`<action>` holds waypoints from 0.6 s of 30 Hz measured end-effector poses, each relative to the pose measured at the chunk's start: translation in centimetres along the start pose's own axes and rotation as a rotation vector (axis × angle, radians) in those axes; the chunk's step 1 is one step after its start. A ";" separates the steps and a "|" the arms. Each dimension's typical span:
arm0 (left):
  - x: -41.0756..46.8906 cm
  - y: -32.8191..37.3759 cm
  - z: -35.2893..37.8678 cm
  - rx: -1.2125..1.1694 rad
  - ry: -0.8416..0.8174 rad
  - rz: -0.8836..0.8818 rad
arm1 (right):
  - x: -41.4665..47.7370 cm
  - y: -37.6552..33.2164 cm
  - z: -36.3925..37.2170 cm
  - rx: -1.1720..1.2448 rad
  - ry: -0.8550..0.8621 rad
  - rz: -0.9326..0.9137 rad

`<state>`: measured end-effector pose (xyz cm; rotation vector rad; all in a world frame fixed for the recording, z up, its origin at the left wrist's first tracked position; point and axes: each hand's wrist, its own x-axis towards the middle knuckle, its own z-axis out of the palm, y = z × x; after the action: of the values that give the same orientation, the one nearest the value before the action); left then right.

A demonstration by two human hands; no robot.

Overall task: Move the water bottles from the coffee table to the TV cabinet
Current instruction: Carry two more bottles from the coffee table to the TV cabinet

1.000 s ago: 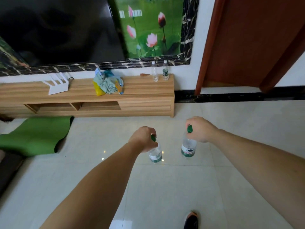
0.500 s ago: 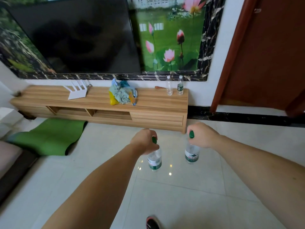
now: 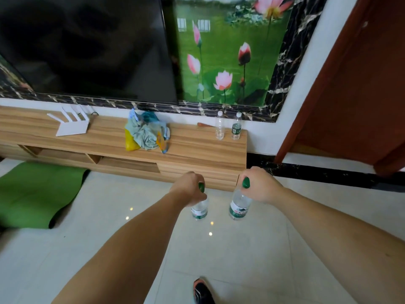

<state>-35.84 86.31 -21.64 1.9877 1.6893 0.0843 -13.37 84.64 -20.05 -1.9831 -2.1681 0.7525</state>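
My left hand (image 3: 189,189) grips the neck of a clear water bottle (image 3: 199,210) with a green cap; it hangs upright over the floor. My right hand (image 3: 259,186) holds a second green-capped water bottle (image 3: 240,205) the same way. Both hang just in front of the wooden TV cabinet (image 3: 192,148). Two more bottles stand on the cabinet's right end: one without a label (image 3: 219,126) and one with a green label (image 3: 236,126). The coffee table is out of view.
On the cabinet lie a white router (image 3: 72,126) and a bundle of cloth and bags (image 3: 146,133). A TV (image 3: 87,47) and a lotus picture (image 3: 225,51) hang above. A green mat (image 3: 35,194) lies at floor left, a brown door (image 3: 355,84) stands right. My shoe (image 3: 202,291) shows below.
The cabinet has come closer and larger in view as I walk toward it. Both hands still carry their bottles in the same grip.
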 end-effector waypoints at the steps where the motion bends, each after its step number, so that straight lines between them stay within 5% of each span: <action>1: 1.6 0.0 -0.5 -0.005 0.005 0.006 | 1.3 0.2 -0.2 0.011 0.014 0.011; 18: 25.4 4.3 -4.7 0.060 -0.033 -0.079 | 25.0 9.5 -7.2 0.103 -0.039 0.074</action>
<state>-28.20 111.30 -22.99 1.9521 1.7655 -0.0273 -5.42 110.85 -23.93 -2.0230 -2.0415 0.9020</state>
